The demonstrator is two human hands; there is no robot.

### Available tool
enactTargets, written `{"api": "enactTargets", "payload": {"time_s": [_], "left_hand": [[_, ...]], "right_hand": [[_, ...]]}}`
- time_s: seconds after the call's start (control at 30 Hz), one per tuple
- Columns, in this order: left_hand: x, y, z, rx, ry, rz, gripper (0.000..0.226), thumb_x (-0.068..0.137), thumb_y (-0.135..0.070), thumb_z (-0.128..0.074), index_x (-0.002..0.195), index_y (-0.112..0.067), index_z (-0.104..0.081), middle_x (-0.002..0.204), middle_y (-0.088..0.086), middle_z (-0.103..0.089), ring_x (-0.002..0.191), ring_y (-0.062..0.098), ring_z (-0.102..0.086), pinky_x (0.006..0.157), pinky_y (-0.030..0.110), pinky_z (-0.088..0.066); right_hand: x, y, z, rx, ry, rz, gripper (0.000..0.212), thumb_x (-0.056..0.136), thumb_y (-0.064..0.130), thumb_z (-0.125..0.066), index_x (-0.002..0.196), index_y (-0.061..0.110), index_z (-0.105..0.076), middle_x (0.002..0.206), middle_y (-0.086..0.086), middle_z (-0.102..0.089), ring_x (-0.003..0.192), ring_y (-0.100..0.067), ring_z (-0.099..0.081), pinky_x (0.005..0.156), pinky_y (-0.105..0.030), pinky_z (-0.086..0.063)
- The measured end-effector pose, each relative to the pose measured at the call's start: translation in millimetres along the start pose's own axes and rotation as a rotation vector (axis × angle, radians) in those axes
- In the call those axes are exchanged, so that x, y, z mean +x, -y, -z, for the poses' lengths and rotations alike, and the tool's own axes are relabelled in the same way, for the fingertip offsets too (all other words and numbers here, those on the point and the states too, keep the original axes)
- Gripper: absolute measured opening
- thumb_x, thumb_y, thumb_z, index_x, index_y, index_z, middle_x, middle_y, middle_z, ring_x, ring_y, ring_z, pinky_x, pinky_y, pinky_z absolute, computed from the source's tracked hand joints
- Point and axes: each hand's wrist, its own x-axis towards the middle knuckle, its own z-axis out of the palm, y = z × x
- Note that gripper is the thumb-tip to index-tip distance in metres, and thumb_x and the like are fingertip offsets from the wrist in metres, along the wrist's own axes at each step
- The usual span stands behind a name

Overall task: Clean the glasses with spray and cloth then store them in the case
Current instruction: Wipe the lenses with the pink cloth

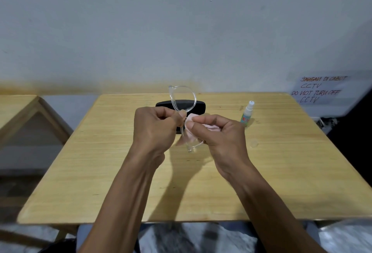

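Both hands are raised above the middle of the wooden bench [100,172]. The left hand [155,125] has its fingers curled and pinches the clear-framed glasses [182,99] near the bridge, holding them roughly on edge, with 1 lens ring standing up above the hand and the other lens hanging below it. The right hand [219,134] pinches a pale pink cloth [191,129] between thumb and fingers, and the cloth is pressed around the lower lens. Part of the lower frame and a hinge end show beneath the cloth, clear of the bench surface.

The black case [198,106] lies on the bench behind the hands, toward the far edge, partly hidden by them; whether it is open or closed cannot be told. The spray bottle [247,114] stands on the bench to the right of the case, well apart from both hands, with a white nozzle and a coloured label.

On the wall at far right hangs a handwritten notice [320,89] reading "DO NOT TURN OFF CCTV". A second wooden table [12,105] shows at the left edge.
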Motion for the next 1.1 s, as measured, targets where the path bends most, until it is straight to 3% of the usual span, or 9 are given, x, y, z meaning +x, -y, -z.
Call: {"api": "enactTargets", "payload": {"time_s": [0.17, 0.3, 0.43, 0.53, 0.67, 0.87, 1.1], "left_hand": [[-7.7, -4.8, -5.1, -0.097, -0.02, 0.062, 0.019, 0.083, 0.001, -0.073, 0.067, 0.009, -0.066, 0.044, 0.003, -0.061, 0.036, 0.004, -0.056, 0.038, 0.011, -0.044], [-0.6, -0.7, -0.2, -0.027, -0.047, 0.036, 0.023, 0.08, -0.005, -0.076, 0.061, 0.003, -0.066, 0.054, 0.01, -0.062, 0.042, 0.012, -0.055, 0.048, 0.022, -0.048], [6.8, -3.0, 8.7, -0.015, -0.053, 0.027, 0.025, 0.08, -0.005, -0.076, 0.058, -0.002, -0.065, 0.053, 0.003, -0.06, 0.037, -0.002, -0.049, 0.044, 0.01, -0.041], [9.5, -3.3, 15.1, -0.015, -0.004, 0.03, 0.028, 0.081, -0.004, -0.075, 0.055, -0.003, -0.064, 0.046, -0.003, -0.06, 0.038, -0.004, -0.051, 0.044, 0.004, -0.039], [6.0, -1.4, 16.9, 0.044, 0.042, -0.009, 0.03, 0.083, -0.006, -0.074, 0.054, -0.005, -0.063, 0.055, 0.007, -0.061, 0.039, -0.002, -0.049, 0.046, 0.007, -0.039], [1.7, 4.0, 9.9, 0.068, 0.057, -0.032, 0.025, 0.081, -0.008, -0.076, 0.057, -0.005, -0.068, 0.056, 0.009, -0.064, 0.053, 0.014, -0.056, 0.056, 0.024, -0.048], [-0.9, 5.7, -0.5, 0.015, -0.045, -0.01, 0.022, 0.081, -0.005, -0.075, 0.062, 0.003, -0.068, 0.057, 0.016, -0.063, 0.049, 0.019, -0.056, 0.043, 0.021, -0.046]], "right_hand": [[-2.3, -4.9, -7.7, -0.031, 0.003, -0.013, 0.01, 0.074, 0.005, -0.087, 0.077, 0.011, -0.08, 0.078, -0.006, -0.079, 0.076, -0.021, -0.073, 0.078, -0.04, -0.06], [-8.8, -5.5, -4.2, -0.142, 0.038, -0.001, 0.01, 0.072, 0.011, -0.09, 0.074, 0.015, -0.081, 0.074, -0.001, -0.078, 0.071, -0.013, -0.071, 0.069, -0.028, -0.058], [-16.7, -7.4, 3.3, -0.226, 0.103, 0.025, 0.011, 0.07, 0.014, -0.091, 0.072, 0.019, -0.081, 0.074, 0.004, -0.078, 0.077, -0.007, -0.072, 0.075, -0.026, -0.056], [-17.1, -10.0, 8.6, -0.209, 0.086, 0.022, 0.012, 0.071, 0.012, -0.09, 0.073, 0.019, -0.081, 0.074, 0.003, -0.079, 0.074, -0.006, -0.072, 0.072, -0.021, -0.053], [-15.1, -11.6, 12.8, -0.124, 0.042, -0.006, 0.009, 0.073, 0.009, -0.089, 0.076, 0.013, -0.081, 0.077, -0.002, -0.079, 0.069, -0.009, -0.069, 0.071, -0.028, -0.054], [-7.2, -4.1, 7.3, -0.055, -0.01, 0.004, 0.009, 0.073, 0.007, -0.088, 0.076, 0.01, -0.08, 0.074, 0.0, -0.077, 0.068, -0.008, -0.067, 0.073, -0.026, -0.054], [-6.6, -5.7, -7.3, -0.038, -0.022, -0.043, 0.01, 0.073, 0.003, -0.086, 0.078, 0.006, -0.077, 0.069, -0.006, -0.076, 0.064, -0.014, -0.069, 0.066, -0.029, -0.055]]}}
